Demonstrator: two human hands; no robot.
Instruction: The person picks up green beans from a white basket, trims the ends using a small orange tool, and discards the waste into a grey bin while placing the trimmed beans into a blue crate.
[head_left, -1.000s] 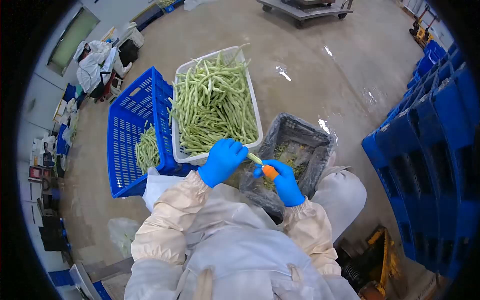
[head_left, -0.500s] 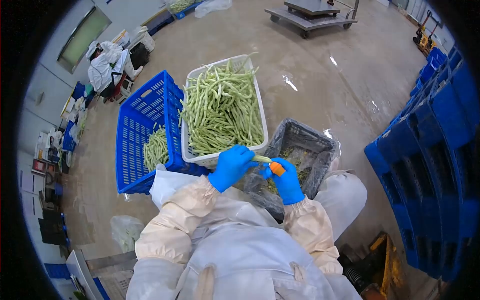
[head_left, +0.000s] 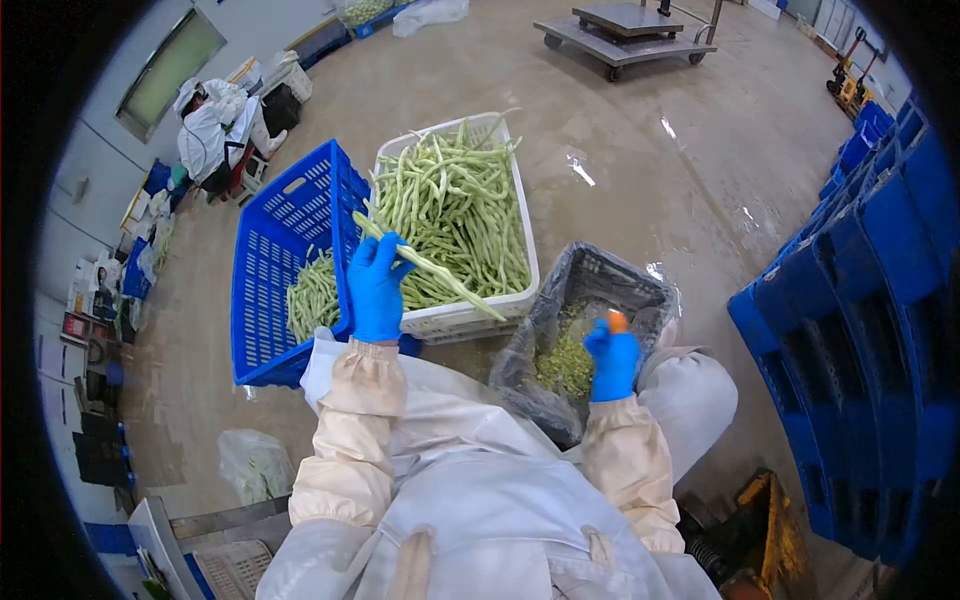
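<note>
My left hand (head_left: 376, 290), in a blue glove, pinches a few long green beans (head_left: 445, 275) over the near left side of a white crate (head_left: 530, 262). More green beans (head_left: 450, 205) fill this crate in a heap. My right hand (head_left: 612, 365), also gloved in blue, is closed above a dark crate lined with a plastic bag (head_left: 655, 292). An orange sleeve-like piece (head_left: 617, 322) shows at the tip of its thumb or finger; whether the hand holds anything else is hidden. Green scraps (head_left: 567, 362) lie in the lined crate.
A blue crate (head_left: 262, 290) with some green beans (head_left: 316, 298) stands tilted at the left. Blue pallets (head_left: 850, 330) are stacked at the right. A metal trolley (head_left: 630, 40) stands farther off, and another person (head_left: 215, 130) sits at the upper left.
My hands have moved apart. The left has swung left over the white crate and now holds beans lengthwise; the right has shifted right, away from the bean.
</note>
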